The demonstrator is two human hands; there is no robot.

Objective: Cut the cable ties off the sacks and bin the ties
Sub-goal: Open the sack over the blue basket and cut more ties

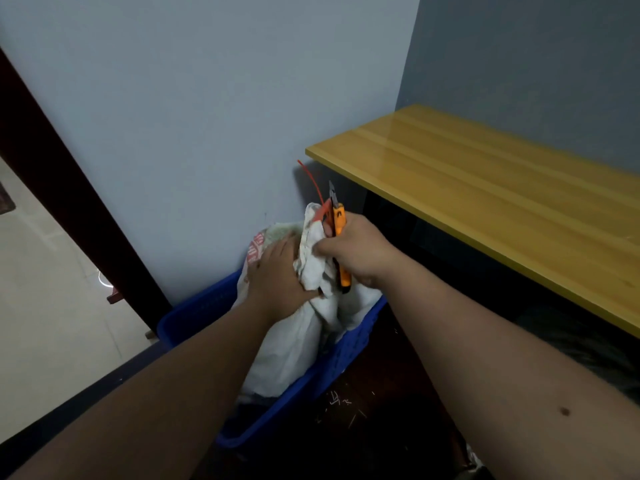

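Observation:
A white woven sack [294, 344] stands in a blue plastic crate [341, 358] against the wall. Its bunched neck is bound by a red cable tie [313, 183] whose long tail sticks up. My left hand [277, 275] grips the sack just below the neck. My right hand [353, 251] holds an orange-handled cutter [339, 237], blade pointing up beside the tie, while its fingers also pinch the sack's neck.
A yellow wooden tabletop [485, 192] on a dark frame stands to the right, close to the crate. A dark door frame [69, 188] runs along the left. Small scraps [337, 401] lie on the dark floor by the crate.

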